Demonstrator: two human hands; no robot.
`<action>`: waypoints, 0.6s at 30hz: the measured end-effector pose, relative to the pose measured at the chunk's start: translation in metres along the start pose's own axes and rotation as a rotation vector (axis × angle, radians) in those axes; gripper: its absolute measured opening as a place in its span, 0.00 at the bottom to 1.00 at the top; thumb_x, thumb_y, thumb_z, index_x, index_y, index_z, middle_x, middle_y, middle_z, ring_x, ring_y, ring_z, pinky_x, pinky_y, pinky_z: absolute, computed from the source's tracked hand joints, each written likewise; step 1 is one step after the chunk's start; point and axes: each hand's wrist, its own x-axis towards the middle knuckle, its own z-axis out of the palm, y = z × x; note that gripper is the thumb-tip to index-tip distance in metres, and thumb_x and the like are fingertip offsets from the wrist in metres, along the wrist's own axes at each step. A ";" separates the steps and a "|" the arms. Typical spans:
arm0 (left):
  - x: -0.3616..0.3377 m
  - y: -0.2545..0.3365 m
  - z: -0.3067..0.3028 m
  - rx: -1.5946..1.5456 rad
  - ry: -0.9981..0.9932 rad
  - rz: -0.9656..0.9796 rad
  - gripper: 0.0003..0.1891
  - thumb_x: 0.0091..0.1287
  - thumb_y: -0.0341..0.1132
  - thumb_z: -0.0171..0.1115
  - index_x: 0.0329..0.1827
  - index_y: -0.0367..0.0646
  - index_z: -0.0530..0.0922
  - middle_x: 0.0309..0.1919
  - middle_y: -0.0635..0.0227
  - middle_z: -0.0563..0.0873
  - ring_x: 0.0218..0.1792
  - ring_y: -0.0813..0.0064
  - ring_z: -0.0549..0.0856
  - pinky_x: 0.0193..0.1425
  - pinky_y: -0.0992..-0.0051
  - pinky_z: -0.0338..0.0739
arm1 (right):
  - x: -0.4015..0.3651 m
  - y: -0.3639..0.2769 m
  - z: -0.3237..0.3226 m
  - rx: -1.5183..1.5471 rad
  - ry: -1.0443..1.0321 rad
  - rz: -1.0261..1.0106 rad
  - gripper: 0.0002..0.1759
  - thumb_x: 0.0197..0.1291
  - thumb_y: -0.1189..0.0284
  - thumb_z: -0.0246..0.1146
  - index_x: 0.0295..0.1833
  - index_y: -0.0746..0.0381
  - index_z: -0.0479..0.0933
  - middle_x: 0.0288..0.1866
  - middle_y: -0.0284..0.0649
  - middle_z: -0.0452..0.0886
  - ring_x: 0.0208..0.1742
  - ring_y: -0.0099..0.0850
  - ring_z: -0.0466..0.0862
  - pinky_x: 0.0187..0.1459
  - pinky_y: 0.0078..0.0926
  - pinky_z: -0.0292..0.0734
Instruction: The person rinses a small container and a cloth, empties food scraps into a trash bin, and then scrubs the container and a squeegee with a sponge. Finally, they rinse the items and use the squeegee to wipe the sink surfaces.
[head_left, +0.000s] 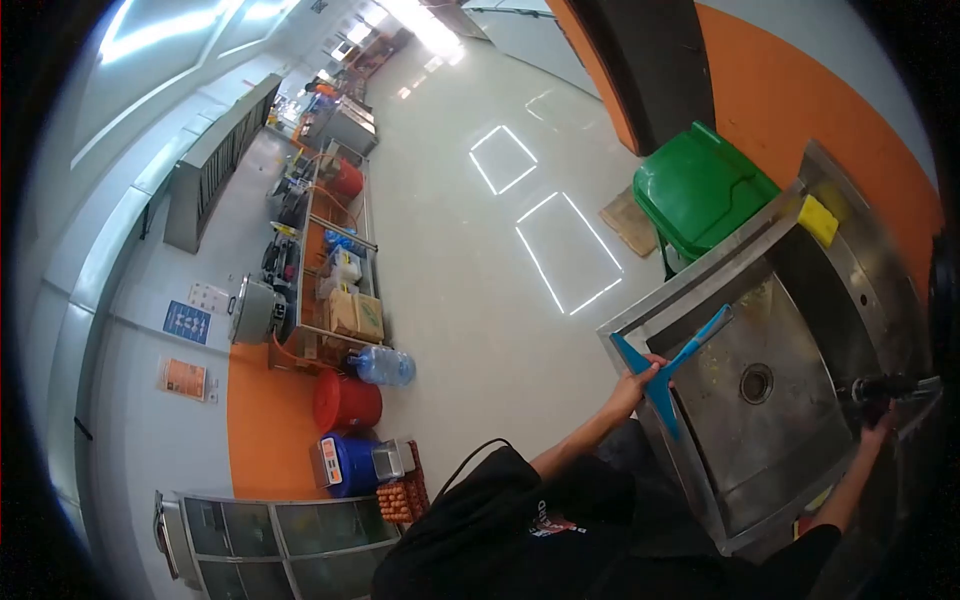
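My left hand (pixel 640 382) is closed on a blue squeegee (pixel 662 385) near where its head meets the handle. The squeegee lies over the left edge of a steel sink (pixel 715 400), its handle pointing up and to the right over the basin. At the sink's right side my right hand (pixel 878 425) is at the dark faucet (pixel 880 388), its fingers partly hidden and dim. A round drain (pixel 757 383) shows in the basin floor, with small yellowish bits above it.
A green bin (pixel 700 190) stands beyond the sink, and a yellow sponge (pixel 818 220) rests on the sink's back ledge. Across the floor are a red bucket (pixel 345 400), a water bottle (pixel 385 366), a blue drum (pixel 358 465) and egg trays (pixel 400 500).
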 end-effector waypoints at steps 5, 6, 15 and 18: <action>0.001 -0.003 -0.001 -0.022 0.002 0.005 0.13 0.71 0.41 0.54 0.52 0.43 0.73 0.46 0.60 0.80 0.45 0.64 0.85 0.48 0.64 0.81 | -0.008 -0.007 -0.020 0.050 -0.083 0.035 0.17 0.65 0.58 0.57 0.53 0.57 0.74 0.48 0.34 0.76 0.47 0.30 0.75 0.48 0.30 0.71; 0.001 -0.003 -0.001 -0.028 0.004 0.005 0.13 0.71 0.40 0.54 0.52 0.43 0.73 0.46 0.60 0.80 0.45 0.64 0.85 0.48 0.64 0.81 | -0.008 -0.007 -0.023 0.071 -0.095 0.055 0.21 0.64 0.58 0.58 0.57 0.57 0.72 0.54 0.36 0.75 0.52 0.33 0.75 0.53 0.33 0.70; -0.003 -0.004 -0.003 -0.066 -0.019 0.010 0.13 0.71 0.40 0.54 0.53 0.42 0.73 0.46 0.60 0.81 0.45 0.64 0.85 0.48 0.64 0.82 | -0.102 0.017 0.041 -0.962 -0.070 -0.198 0.13 0.54 0.75 0.59 0.47 0.61 0.75 0.40 0.34 0.78 0.42 0.31 0.76 0.46 0.28 0.71; -0.007 -0.004 -0.003 -0.069 -0.020 0.011 0.14 0.71 0.40 0.55 0.53 0.42 0.73 0.45 0.60 0.81 0.45 0.63 0.85 0.48 0.65 0.82 | -0.100 0.059 0.010 -1.574 -0.423 -0.315 0.21 0.48 0.74 0.60 0.52 0.63 0.75 0.42 0.42 0.79 0.44 0.36 0.79 0.49 0.33 0.73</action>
